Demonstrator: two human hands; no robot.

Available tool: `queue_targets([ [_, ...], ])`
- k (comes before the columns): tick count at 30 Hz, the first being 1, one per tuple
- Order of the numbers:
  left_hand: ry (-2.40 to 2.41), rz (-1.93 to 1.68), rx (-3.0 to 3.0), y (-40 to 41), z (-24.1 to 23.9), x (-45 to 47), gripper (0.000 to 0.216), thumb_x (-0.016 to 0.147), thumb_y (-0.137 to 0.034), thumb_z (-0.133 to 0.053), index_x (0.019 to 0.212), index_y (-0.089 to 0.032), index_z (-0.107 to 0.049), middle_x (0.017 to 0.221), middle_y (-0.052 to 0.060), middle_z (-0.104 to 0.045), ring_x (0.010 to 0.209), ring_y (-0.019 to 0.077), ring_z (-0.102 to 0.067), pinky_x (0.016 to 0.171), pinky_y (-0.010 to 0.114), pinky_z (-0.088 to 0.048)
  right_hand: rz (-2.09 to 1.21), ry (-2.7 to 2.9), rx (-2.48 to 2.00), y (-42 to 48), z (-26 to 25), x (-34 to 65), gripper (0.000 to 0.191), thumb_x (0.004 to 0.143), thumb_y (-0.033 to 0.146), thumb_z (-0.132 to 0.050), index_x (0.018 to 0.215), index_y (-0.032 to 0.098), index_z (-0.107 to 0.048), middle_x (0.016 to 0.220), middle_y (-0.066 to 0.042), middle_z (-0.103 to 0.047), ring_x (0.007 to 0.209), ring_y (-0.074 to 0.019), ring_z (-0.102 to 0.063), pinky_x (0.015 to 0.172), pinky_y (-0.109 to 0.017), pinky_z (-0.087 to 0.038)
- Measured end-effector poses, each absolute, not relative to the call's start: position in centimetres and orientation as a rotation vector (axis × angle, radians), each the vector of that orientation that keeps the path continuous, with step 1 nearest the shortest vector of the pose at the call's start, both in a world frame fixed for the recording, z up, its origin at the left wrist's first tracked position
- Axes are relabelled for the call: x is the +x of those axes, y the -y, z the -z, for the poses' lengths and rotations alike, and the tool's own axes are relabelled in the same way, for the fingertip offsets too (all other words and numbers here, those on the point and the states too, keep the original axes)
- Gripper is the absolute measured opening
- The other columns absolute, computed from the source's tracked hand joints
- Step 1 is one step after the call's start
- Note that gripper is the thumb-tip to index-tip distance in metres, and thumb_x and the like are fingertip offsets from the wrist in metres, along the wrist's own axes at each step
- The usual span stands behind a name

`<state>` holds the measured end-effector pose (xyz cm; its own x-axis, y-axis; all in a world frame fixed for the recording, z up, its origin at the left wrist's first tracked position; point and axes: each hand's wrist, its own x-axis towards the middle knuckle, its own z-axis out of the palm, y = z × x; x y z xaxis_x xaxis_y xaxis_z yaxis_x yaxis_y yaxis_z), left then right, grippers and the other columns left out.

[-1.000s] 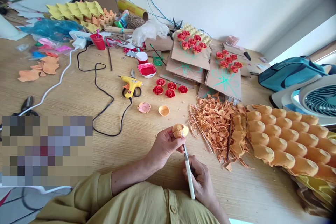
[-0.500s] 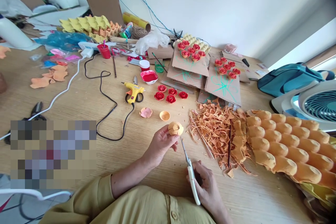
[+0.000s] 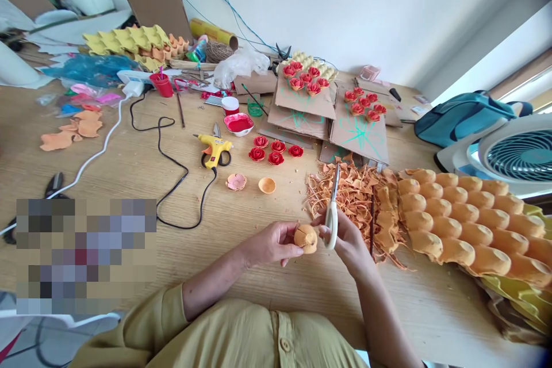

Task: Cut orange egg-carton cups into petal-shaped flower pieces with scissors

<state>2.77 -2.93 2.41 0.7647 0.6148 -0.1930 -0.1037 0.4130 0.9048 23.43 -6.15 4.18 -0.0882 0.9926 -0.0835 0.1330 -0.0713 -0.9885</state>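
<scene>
My left hand [image 3: 269, 243] pinches a small orange egg-carton cup [image 3: 306, 238] just above the wooden table [image 3: 129, 161]. My right hand [image 3: 347, 238] grips white-handled scissors [image 3: 332, 207] with the blades pointing up and away, and its fingers also touch the cup. A heap of orange carton trimmings [image 3: 349, 195] lies just beyond both hands. To the right sits a large orange egg tray [image 3: 457, 224].
A yellow glue gun [image 3: 214, 148] with a black cord, red paper roses [image 3: 276, 149], a pink cup [image 3: 236, 181] and an orange cup [image 3: 267, 185] lie ahead. Cardboard sheets [image 3: 360, 129] carry more roses. A fan [image 3: 515, 155] and a blue bag [image 3: 463, 118] stand at right.
My right hand rose from near my body to meet the cup, swinging the scissors so the blades point away. The left hand brought the cup lower and closer to me.
</scene>
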Motion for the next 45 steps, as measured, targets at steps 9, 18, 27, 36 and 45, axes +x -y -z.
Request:
queue_targets([
  [9,-0.548,-0.507,0.889,2.4,-2.4,2.2,0.022,0.075,-0.027,-0.072,0.091,-0.015,-0.063,0.078,-0.001,-0.055,0.056,0.0054,-0.042,0.045,0.015,-0.040,-1.623,0.859,-1.134,6.2,-2.0,22.7,0.041,0.069,0.039,-0.083,0.101,0.021,-0.064,0.078,0.001,-0.057,0.067,-0.0137,-0.050,0.062,-0.026,-0.043],
  [18,-0.581,-0.576,0.655,2.9,-1.6,3.0,0.035,0.072,-0.035,-0.081,0.099,-0.016,-0.068,0.081,0.000,-0.054,0.058,0.0051,-0.043,0.045,0.017,-0.034,-1.394,0.735,-1.101,6.6,-1.2,20.9,0.038,0.069,0.037,-0.081,0.097,0.025,-0.059,0.078,0.003,-0.056,0.069,-0.0150,-0.050,0.064,-0.026,-0.043],
  [27,-0.584,-0.675,0.558,2.9,-1.5,2.9,0.028,0.072,-0.030,-0.080,0.092,-0.014,-0.068,0.076,0.000,-0.057,0.059,0.0065,-0.047,0.044,0.017,-0.036,-1.432,0.877,-1.134,7.1,-0.6,20.7,0.041,0.073,0.039,-0.079,0.103,0.023,-0.056,0.078,0.002,-0.057,0.067,-0.0149,-0.052,0.062,-0.027,-0.042],
  [36,-0.605,-0.659,0.619,2.7,-1.5,2.9,0.039,0.071,-0.035,-0.082,0.102,-0.015,-0.070,0.081,0.001,-0.060,0.060,0.0065,-0.050,0.046,0.017,-0.038,-1.244,0.885,-1.163,7.1,-0.7,20.3,0.039,0.074,0.038,-0.077,0.101,0.023,-0.054,0.077,0.003,-0.055,0.066,-0.0144,-0.050,0.062,-0.027,-0.043],
  [45,-0.640,-0.736,0.660,3.3,-1.2,3.3,0.031,0.071,-0.036,-0.082,0.086,-0.015,-0.065,0.072,-0.001,-0.059,0.062,0.0082,-0.052,0.050,0.017,-0.042,-1.116,1.000,-1.219,7.8,-1.3,19.7,0.033,0.080,0.038,-0.075,0.103,0.024,-0.054,0.079,0.003,-0.055,0.066,-0.0142,-0.049,0.062,-0.027,-0.043],
])
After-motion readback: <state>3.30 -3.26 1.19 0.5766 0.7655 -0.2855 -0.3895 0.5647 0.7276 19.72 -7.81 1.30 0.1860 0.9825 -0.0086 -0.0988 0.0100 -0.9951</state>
